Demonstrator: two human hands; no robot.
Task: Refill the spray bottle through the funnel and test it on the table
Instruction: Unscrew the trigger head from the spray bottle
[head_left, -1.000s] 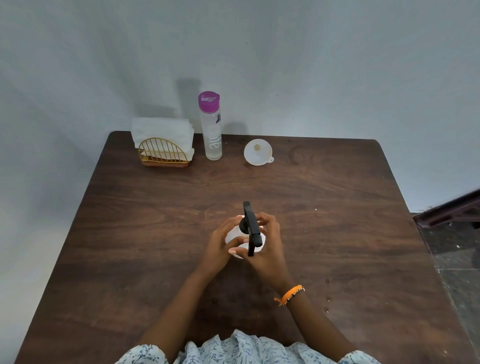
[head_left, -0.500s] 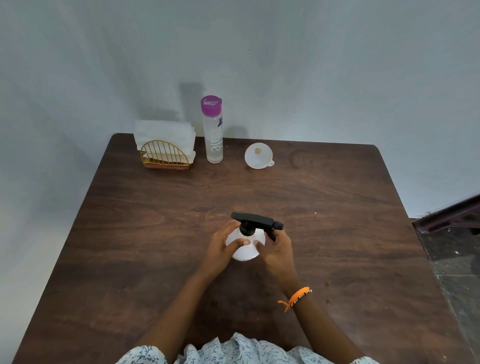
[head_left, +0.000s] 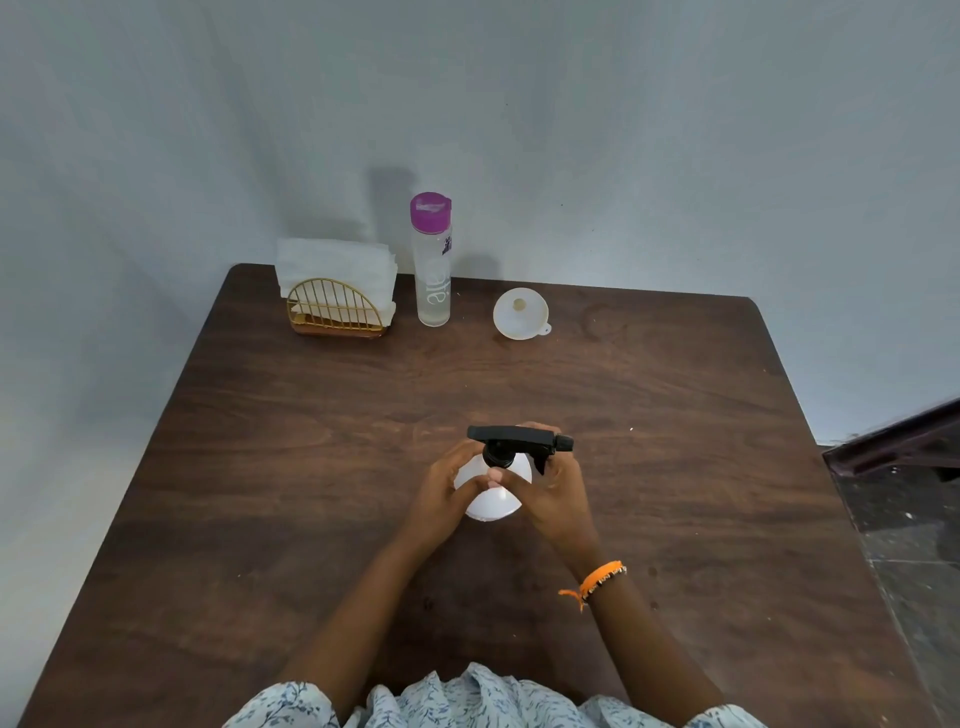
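My left hand (head_left: 441, 493) grips the white spray bottle (head_left: 491, 499) mid-table; my right hand (head_left: 553, 491) pinches its black trigger head (head_left: 519, 441), apparently unscrewing it. Funnel (head_left: 521, 313) and water bottle (head_left: 431, 260) wait untouched along the far edge.

I am seeing a gold wire napkin holder (head_left: 335, 312) sitting at the far left corner of the desk, with white napkins (head_left: 332, 262) standing upright in it. An orange bracelet (head_left: 597, 582) is showing on one wrist, and a pale floral sleeve (head_left: 291, 706) is lying along the bottom edge. A plain grey wall (head_left: 623, 130) is rising behind everything. At the right, dark floor tiles (head_left: 904, 530) are showing beneath a dark wooden edge (head_left: 893, 441).
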